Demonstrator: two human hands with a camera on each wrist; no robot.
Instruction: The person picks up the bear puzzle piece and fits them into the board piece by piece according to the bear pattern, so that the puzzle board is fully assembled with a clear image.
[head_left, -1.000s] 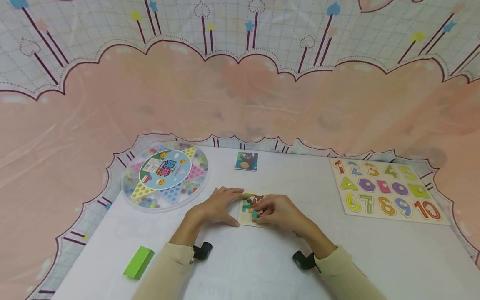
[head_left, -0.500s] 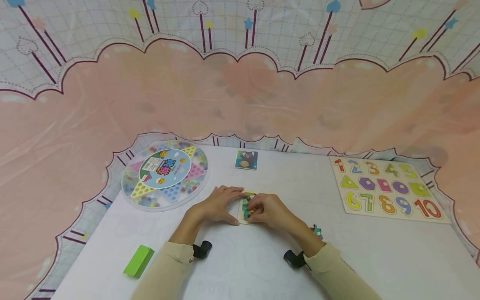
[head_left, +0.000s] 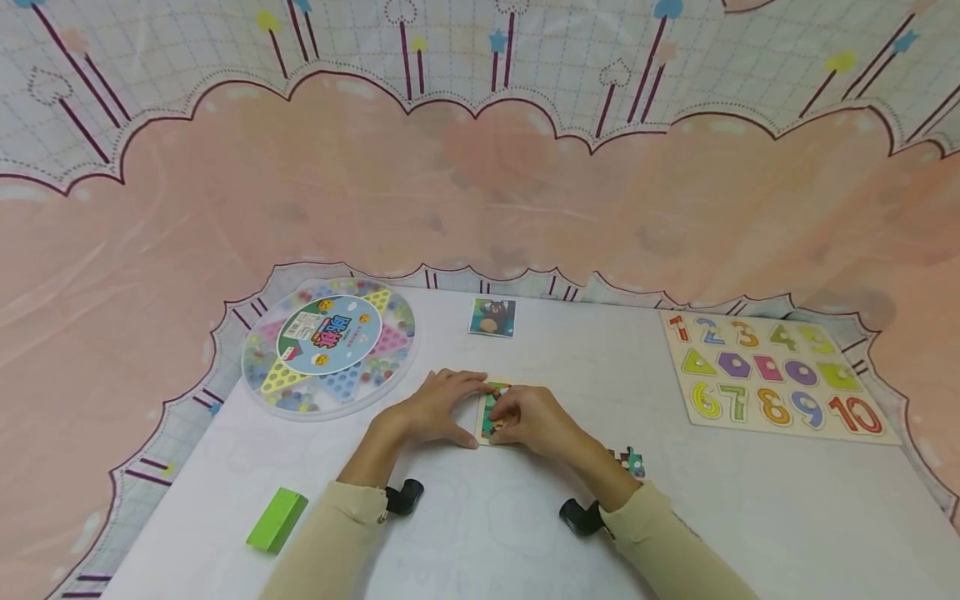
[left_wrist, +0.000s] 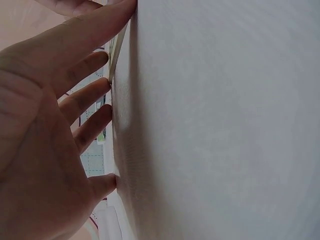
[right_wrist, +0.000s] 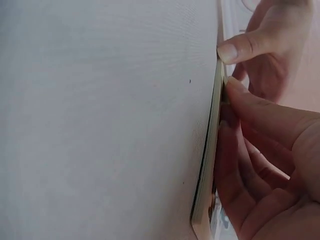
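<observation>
A small wooden jigsaw board (head_left: 482, 431) with a coloured animal picture lies flat in the middle of the white table; its right part is covered by a hand. My left hand (head_left: 435, 408) is spread at the board's left side, thumb at the near corner and forefinger at the far one. Over the board my right hand (head_left: 542, 421) has its thumb and fingers bent together, pinching a jigsaw piece down at the picture; the fingers mostly hide that piece. In the right wrist view the fingertips sit against the board's edge (right_wrist: 206, 170).
Loose jigsaw pieces (head_left: 633, 462) lie beside the right forearm, partly covered. Behind the board is a bear picture card (head_left: 492, 317). A round Chinese checkers set (head_left: 330, 346) stands back left, a number puzzle board (head_left: 780, 379) right, and a green block (head_left: 277, 521) front left.
My right hand has shifted left across the board with the piece, and more of the loose pieces show past the forearm. The left hand stays at the board's side.
</observation>
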